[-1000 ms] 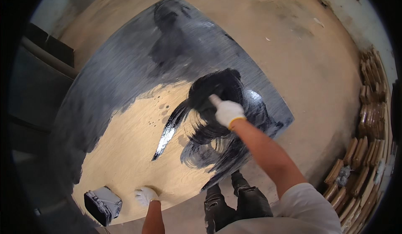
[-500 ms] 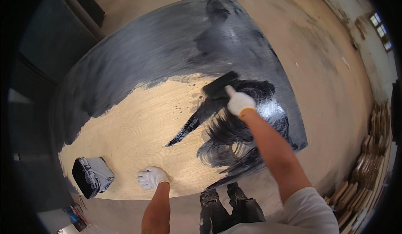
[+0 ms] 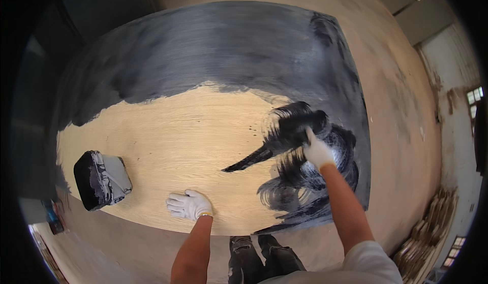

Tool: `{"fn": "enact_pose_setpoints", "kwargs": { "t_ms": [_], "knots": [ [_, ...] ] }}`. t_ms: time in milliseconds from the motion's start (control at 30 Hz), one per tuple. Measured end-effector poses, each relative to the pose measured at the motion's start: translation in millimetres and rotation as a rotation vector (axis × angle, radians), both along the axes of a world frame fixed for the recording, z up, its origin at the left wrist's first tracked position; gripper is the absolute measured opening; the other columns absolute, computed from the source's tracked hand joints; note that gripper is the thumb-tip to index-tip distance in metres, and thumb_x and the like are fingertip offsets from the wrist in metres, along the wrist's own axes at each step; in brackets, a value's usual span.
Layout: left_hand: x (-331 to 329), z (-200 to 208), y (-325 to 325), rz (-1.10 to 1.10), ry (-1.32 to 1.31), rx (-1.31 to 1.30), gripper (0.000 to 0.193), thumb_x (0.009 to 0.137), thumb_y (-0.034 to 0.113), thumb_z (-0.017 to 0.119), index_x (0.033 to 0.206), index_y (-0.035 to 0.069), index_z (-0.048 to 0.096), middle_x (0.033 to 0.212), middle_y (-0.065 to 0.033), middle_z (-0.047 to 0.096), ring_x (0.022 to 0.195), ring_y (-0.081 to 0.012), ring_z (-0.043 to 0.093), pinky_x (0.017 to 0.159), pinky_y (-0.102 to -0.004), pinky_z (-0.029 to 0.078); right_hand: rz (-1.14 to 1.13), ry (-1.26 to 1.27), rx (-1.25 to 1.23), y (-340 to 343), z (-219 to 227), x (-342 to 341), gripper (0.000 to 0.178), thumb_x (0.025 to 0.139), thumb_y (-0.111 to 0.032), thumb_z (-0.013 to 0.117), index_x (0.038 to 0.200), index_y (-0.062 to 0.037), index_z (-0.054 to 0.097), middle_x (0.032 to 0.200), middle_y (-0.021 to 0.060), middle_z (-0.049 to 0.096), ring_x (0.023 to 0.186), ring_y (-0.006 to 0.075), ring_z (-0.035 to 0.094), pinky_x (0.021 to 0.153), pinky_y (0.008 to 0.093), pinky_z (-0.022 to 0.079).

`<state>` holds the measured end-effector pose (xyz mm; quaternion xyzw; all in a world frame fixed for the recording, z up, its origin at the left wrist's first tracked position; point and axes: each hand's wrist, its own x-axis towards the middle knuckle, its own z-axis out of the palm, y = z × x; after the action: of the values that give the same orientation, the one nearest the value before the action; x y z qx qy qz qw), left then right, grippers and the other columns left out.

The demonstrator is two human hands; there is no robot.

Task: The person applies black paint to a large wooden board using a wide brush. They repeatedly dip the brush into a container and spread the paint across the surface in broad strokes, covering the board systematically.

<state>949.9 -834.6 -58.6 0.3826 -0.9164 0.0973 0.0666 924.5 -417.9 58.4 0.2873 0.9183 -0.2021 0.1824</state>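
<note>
In a white knit glove, my right hand (image 3: 319,149) grips a flat block (image 3: 303,124) soaked in black paint, like a sponge or pad; its exact kind is lost in the dark, blurred paint. The block presses on a large wood-grain board (image 3: 173,131), amid swirled wet black strokes on its right part. One long black streak (image 3: 249,158) runs left from there. My left hand (image 3: 189,204), also white-gloved, lies flat on bare wood near the board's front edge, fingers stretched out. To its left, on the board, stands a paint-smeared, pale plastic tub (image 3: 118,175), black inside.
Dark grey-black stain (image 3: 203,45) covers the board's far part. Tall dark panels (image 3: 101,9) stand beyond the far left corner. Stacked wooden pieces (image 3: 427,228) lie along the wall at the right. My legs (image 3: 249,258) are close to the front edge.
My right hand has swept the block toward me and right, leaving fresh curved black strokes. My left hand remains flat on the board. The whole view has shifted.
</note>
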Motion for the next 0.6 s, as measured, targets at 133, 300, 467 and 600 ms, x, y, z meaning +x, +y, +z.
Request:
{"fn": "enact_pose_setpoints", "kwargs": {
  "t_ms": [133, 300, 467, 600],
  "knots": [
    [-5, 30, 7, 0.022, -0.119, 0.140, 0.063, 0.098, 0.035, 0.042, 0.146, -0.005, 0.032, 0.156, -0.0256, 0.033, 0.145, -0.0389, 0.028, 0.117, -0.0515, 0.019, 0.203, -0.180, -0.107, -90, 33, -7, 0.071, 0.089, -0.020, 0.052, 0.157, -0.0207, 0.032, 0.119, 0.0274, 0.066, 0.108, 0.0445, 0.065, 0.098, 0.0476, 0.049],
    [-11, 37, 21, 0.015, -0.143, 0.233, 0.069, 0.096, 0.035, 0.045, 0.150, -0.004, 0.028, 0.160, -0.0278, 0.025, 0.149, -0.0407, 0.020, 0.121, -0.0545, 0.012, 0.175, 0.040, -0.008, -19, -9, -105, 0.069, 0.088, -0.016, 0.050, 0.155, -0.0169, 0.035, 0.114, 0.0290, 0.067, 0.108, 0.0443, 0.064, 0.093, 0.0510, 0.050],
    [-6, 19, 2, 0.031, -0.081, 0.209, 0.070, 0.096, 0.034, 0.045, 0.151, -0.005, 0.027, 0.161, -0.0284, 0.024, 0.150, -0.0414, 0.017, 0.121, -0.0546, 0.011, 0.195, -0.019, -0.017, -62, -4, -46, 0.073, 0.086, -0.014, 0.051, 0.157, -0.0180, 0.032, 0.116, 0.0306, 0.066, 0.109, 0.0459, 0.063, 0.097, 0.0512, 0.047],
    [-15, 44, 19, 0.000, -0.142, 0.304, 0.071, 0.096, 0.034, 0.045, 0.152, -0.005, 0.025, 0.161, -0.0294, 0.023, 0.151, -0.0427, 0.016, 0.122, -0.0547, 0.011, 0.256, 0.008, -0.014, -64, 1, -97, 0.074, 0.085, -0.015, 0.050, 0.157, -0.0178, 0.032, 0.114, 0.0322, 0.065, 0.109, 0.0450, 0.064, 0.098, 0.0509, 0.047]
  ]
}}
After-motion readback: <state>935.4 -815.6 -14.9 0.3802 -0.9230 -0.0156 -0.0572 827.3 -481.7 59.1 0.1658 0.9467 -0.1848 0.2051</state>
